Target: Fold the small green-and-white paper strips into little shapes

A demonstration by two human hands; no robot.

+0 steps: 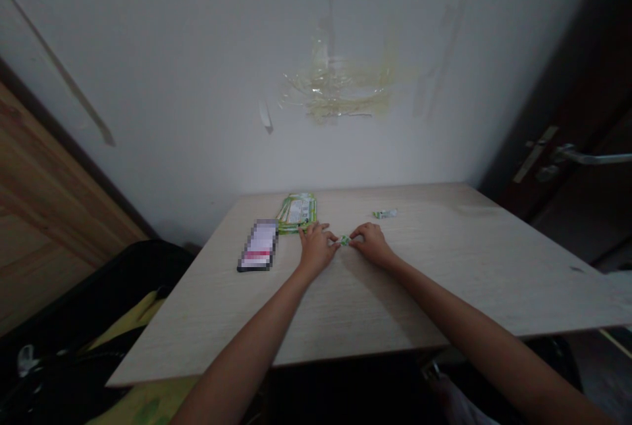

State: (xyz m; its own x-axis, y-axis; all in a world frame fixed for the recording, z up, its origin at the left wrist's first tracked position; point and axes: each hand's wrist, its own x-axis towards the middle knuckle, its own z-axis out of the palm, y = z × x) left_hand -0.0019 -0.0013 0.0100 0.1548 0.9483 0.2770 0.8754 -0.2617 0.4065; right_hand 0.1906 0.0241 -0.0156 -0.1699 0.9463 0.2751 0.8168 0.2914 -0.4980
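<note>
A small green-and-white packet (344, 240) is pinched at its two ends over the middle of the table. My left hand (317, 247) holds its left end between thumb and fingertip, while the other fingers spread toward a stack of flat green-and-white packets (298, 212). At the right end, my right hand (372, 243) is closed with thumb and fingers together. What is printed on the small packet is too small to read. Another narrow green-and-white packet (384, 213) lies farther back, beyond my right hand.
A phone (259, 245) with a blurred screen lies left of the stack on the pale wooden table (197, 333). Behind the table rises a wall (197, 83) with peeling clear tape (336, 93). A door handle (587, 156) is at the right, a dark bag (143, 267) at the left.
</note>
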